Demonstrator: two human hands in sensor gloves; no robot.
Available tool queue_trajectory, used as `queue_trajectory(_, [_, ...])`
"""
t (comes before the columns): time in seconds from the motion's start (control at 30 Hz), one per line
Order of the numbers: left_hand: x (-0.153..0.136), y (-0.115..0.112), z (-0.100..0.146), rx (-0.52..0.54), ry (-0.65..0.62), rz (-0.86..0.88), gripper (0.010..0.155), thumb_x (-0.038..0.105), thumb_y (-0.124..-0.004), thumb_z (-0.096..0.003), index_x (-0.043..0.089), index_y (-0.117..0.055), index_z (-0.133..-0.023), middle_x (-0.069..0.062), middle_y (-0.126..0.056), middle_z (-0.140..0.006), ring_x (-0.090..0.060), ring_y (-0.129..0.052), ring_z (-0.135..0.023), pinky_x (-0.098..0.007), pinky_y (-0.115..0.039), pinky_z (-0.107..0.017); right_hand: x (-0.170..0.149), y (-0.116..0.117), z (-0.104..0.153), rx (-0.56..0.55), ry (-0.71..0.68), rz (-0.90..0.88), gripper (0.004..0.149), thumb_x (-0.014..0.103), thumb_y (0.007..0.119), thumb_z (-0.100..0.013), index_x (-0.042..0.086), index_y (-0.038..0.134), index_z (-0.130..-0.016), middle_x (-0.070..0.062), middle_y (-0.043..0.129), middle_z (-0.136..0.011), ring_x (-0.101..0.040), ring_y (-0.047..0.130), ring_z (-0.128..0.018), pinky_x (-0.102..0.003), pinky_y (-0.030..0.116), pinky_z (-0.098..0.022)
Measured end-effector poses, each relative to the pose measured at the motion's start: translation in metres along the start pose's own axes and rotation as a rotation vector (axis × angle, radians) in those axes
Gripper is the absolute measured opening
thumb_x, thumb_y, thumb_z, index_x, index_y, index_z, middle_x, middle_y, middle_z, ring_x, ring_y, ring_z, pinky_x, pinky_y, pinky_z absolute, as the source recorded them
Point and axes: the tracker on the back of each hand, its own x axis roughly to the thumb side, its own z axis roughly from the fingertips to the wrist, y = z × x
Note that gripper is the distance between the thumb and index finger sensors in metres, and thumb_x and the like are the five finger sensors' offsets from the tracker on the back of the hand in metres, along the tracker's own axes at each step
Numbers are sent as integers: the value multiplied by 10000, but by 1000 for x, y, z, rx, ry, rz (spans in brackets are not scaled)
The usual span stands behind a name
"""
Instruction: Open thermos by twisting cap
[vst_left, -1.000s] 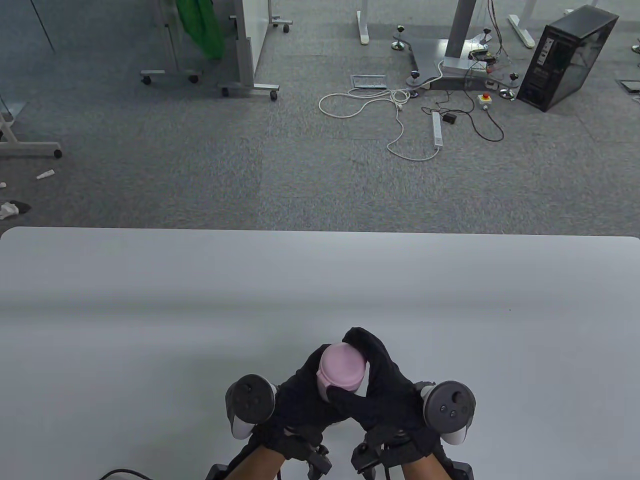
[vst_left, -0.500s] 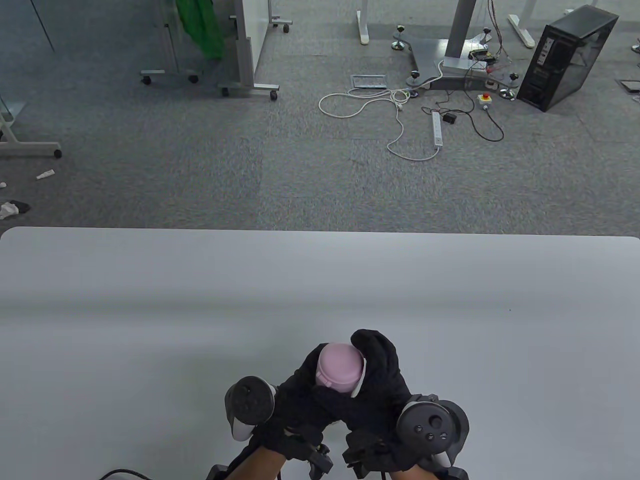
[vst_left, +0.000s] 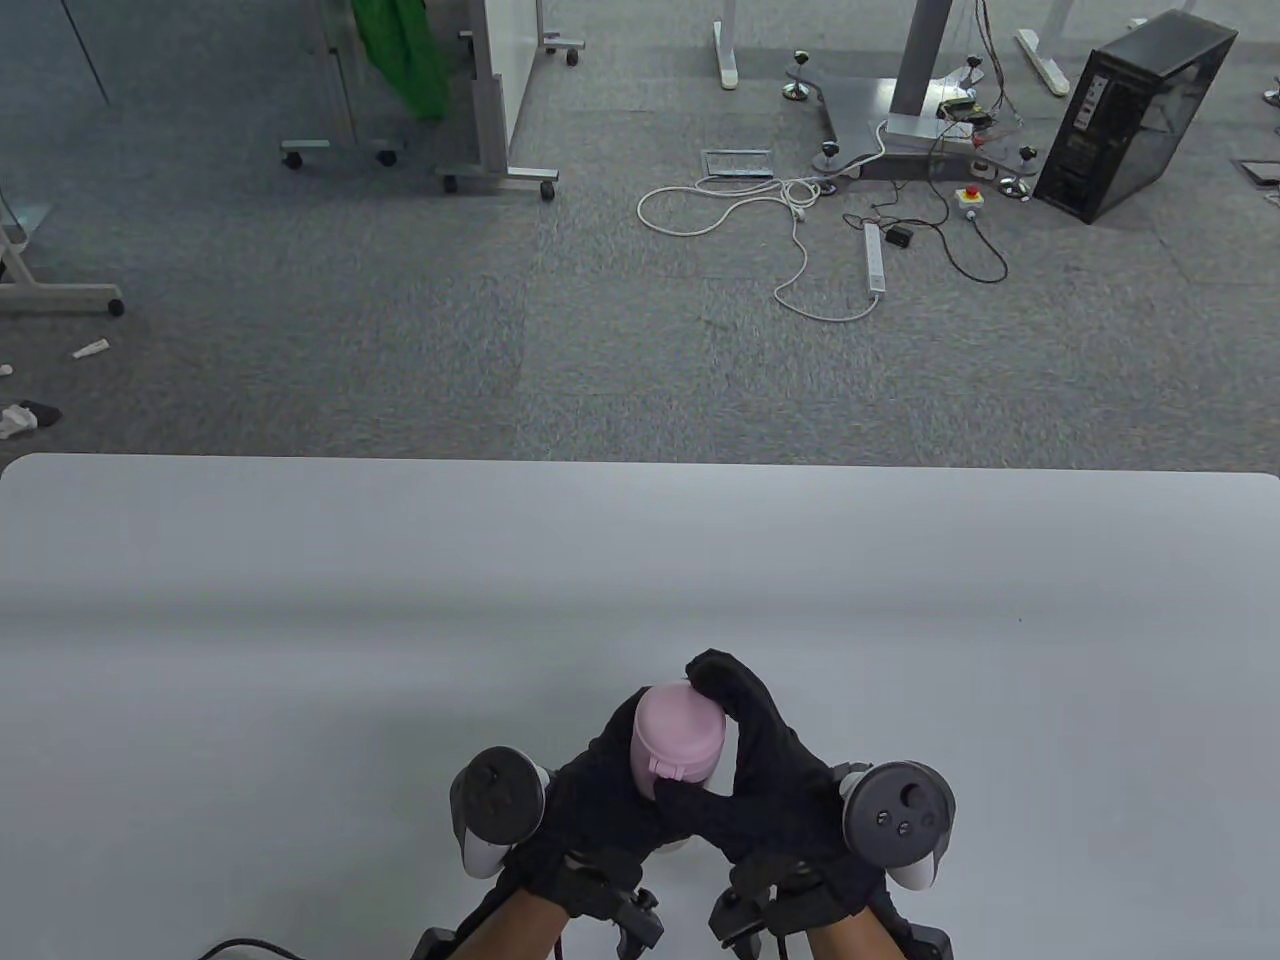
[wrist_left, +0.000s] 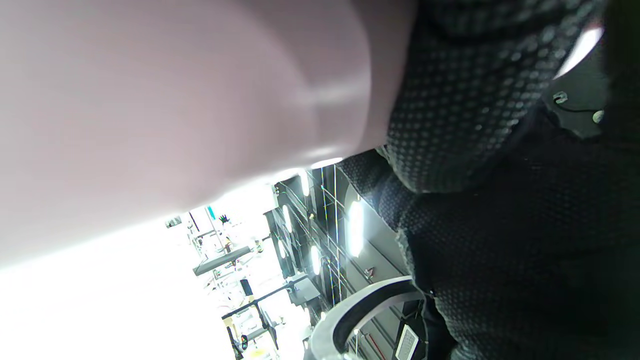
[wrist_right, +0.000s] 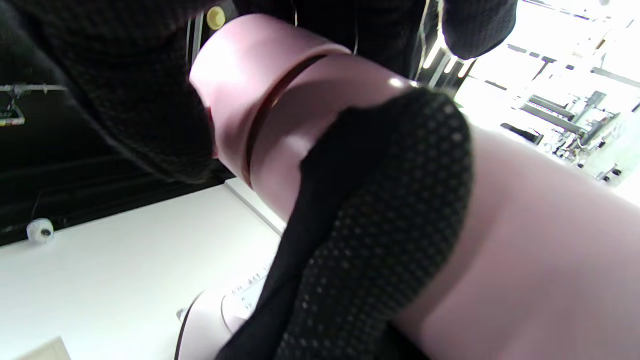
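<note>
A pink thermos stands near the table's front edge, its pink cap facing up. My left hand wraps around the thermos body from the left, below the cap. My right hand grips the cap from the right, fingers curled over its far rim and thumb at its near side. In the right wrist view the cap sits above a dark seam on the body, with a gloved finger of the left hand across the body. The base of the thermos is hidden by my hands.
The white table stretches wide to the left, right and far side of the thermos. Beyond its far edge lies grey carpet with cables, a desk base and a black computer case.
My right hand, with its tracker, swung down toward me and then back out to the right, to about where it was. The left hand and thermos body stayed put.
</note>
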Motion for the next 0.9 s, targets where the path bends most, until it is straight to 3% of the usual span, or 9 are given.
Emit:
queue_trajectory(0.07, [0,1,0,13,-3,-5,1180,560,-1023,-125,143,-456,-1073,-186,-529,-1112,-481,-598,-984,-660,-591,-640,4,4,2,-10,16,54,1083,492,1025,-436,132,313,-1168,-316,289,-1161,-610,496,-993,-741,456,-706])
queue_trajectory(0.13, [0,1,1,16,-4,-6,1180,559,-1023,-126,142,-456,-1072,-186,-529,-1112,-481,-597,-984,-660,-590,-640,8,7,4,-72,37,137,1104,538,1004,-434,122,286,-1163,-316,274,-1139,-581,508,-978,-732,458,-709])
queue_trajectory(0.3, [2,-3,1,8,-3,-41,1177,570,-1015,-135,139,-451,-1072,-190,-529,-1109,-482,-601,-981,-658,-596,-638,10,9,7,-194,34,193,1030,573,978,-446,115,376,-1145,-217,514,-1083,-484,687,-885,-690,529,-703])
queue_trajectory(0.4, [-1,-3,1,12,8,-30,1176,566,-1017,-135,137,-451,-1072,-190,-527,-1109,-483,-600,-981,-658,-595,-637,5,6,6,-154,32,106,1003,517,997,-468,110,384,-1150,-220,565,-1097,-488,724,-882,-691,550,-695])
queue_trajectory(0.6, [0,-2,2,5,6,-19,1175,557,-1021,-134,143,-451,-1074,-186,-525,-1115,-482,-596,-987,-660,-594,-637,-9,3,1,-48,53,-177,949,408,1008,-490,95,406,-1153,-235,578,-1124,-549,638,-950,-720,538,-669])
queue_trajectory(0.73, [0,-2,1,-1,2,-18,1175,558,-1021,-134,142,-453,-1075,-186,-527,-1114,-483,-597,-987,-661,-592,-638,-11,-2,0,-7,57,-184,929,417,991,-510,101,410,-1161,-231,570,-1146,-574,595,-981,-731,519,-674])
queue_trajectory(0.87, [0,-2,1,3,6,-34,1171,558,-1020,-138,143,-453,-1075,-185,-524,-1116,-483,-593,-989,-673,-576,-643,-4,0,3,-61,69,-75,1012,526,979,-491,105,356,-1169,-312,417,-1144,-583,542,-976,-730,495,-689])
queue_trajectory(0.9, [-1,-2,2,1,5,-37,1171,557,-1020,-138,143,-453,-1075,-186,-525,-1115,-482,-594,-989,-674,-576,-643,-2,2,3,-82,61,-7,1044,528,993,-469,103,345,-1168,-292,448,-1120,-560,578,-958,-724,499,-693])
